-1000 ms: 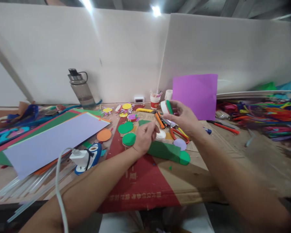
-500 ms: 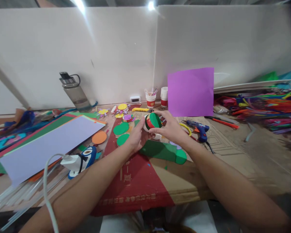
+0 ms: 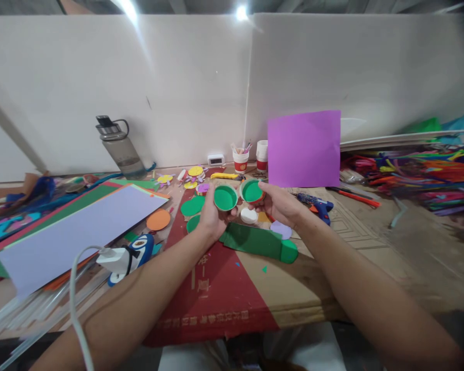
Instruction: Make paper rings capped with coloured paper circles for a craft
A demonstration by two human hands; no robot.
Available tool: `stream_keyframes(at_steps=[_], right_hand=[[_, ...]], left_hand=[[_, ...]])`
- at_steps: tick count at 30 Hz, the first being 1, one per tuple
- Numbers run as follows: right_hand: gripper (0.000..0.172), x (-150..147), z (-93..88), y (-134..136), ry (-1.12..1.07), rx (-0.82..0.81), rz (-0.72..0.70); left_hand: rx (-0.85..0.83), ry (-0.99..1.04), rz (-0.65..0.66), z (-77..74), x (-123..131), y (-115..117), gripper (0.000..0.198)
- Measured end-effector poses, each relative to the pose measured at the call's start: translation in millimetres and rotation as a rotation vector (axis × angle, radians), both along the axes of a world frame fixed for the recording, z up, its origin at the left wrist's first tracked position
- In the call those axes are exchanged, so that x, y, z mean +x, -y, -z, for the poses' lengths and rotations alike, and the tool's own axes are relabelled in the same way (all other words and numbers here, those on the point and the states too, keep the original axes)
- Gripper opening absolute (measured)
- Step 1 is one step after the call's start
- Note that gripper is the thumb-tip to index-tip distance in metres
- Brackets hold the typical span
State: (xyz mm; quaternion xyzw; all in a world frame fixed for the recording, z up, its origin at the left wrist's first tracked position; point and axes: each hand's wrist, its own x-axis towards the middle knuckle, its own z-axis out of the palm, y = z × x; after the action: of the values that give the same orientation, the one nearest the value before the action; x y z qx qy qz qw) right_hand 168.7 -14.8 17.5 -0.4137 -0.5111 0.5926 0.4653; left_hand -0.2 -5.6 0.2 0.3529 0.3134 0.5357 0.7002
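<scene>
My left hand [image 3: 210, 220] is closed round a paper cup [image 3: 225, 198] whose bottom, covered with a green circle, faces me. My right hand [image 3: 280, 204] grips a second paper cup [image 3: 251, 191] with the same green circle on its bottom. The two cups are side by side, slightly apart, above the table. Below them lie a green foam sheet [image 3: 255, 240], loose green circles [image 3: 192, 206], a small white round piece [image 3: 249, 215] and a pale purple circle [image 3: 281, 230].
A purple sheet [image 3: 303, 148] stands behind my hands. A blue glue gun [image 3: 320, 206] lies right of them, another glue gun [image 3: 128, 256] with a white cable at the left. A lilac sheet [image 3: 69, 232], a water bottle [image 3: 119, 148], cups [image 3: 240, 159] and pipe cleaners [image 3: 417, 172] surround the area.
Earlier only my right hand held cups, apparently stacked. Now the stack is split: each hand holds one cup, green bottoms turned toward me.
</scene>
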Motion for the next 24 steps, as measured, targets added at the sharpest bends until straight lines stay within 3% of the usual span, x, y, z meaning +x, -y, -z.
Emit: stream_keyframes(at_steps=[10,15,20,24], right_hand=[[0.025,9,1.3,-3,0.152,-0.014,-0.046],[0.017,7,-4.1,1,0.240,-0.028,-0.044],[0.025,9,-3.3,1,0.374,-0.019,-0.066],[0.030,12,0.8,-2,0.518,0.064,-0.069]], left_hand=[[-0.035,0.039,-0.129,-0.7,1,0,0.039],[0.089,0.088,-0.154,4.3,-1,-3,0.040],[0.176,0.122,-0.120,6.6,-3,-3,0.051],[0.154,0.121,-0.132,8.3,0,-5,0.037]])
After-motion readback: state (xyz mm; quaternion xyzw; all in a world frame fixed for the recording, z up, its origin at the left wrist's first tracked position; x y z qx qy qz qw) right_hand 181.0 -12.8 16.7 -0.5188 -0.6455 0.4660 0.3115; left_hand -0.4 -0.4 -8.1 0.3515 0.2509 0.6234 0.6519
